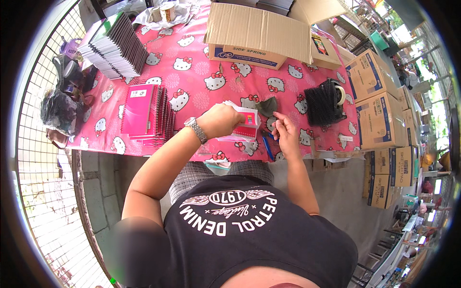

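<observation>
In front of me on the pink patterned tablecloth is a small pile of pink-and-white printed slips or covers (248,131). My left hand (222,121), a watch on its wrist, is closed at the pile's upper left, gripping some of the slips (250,116). To the right of them, my right hand (286,134) hovers with fingers loosely bent and apart; I see nothing in it. A blue pen-like tool (268,146) lies beside that hand, partly hidden. Just beyond is a dark greenish-grey cloth (268,106).
Pink spiral notebooks (140,111) are stacked left of my arm, with a taller notebook stack (115,45) behind. An open cardboard box (249,56) stands at the back. Right are a black mass of binding coils with a tape roll (322,103) and stacked cartons (379,117).
</observation>
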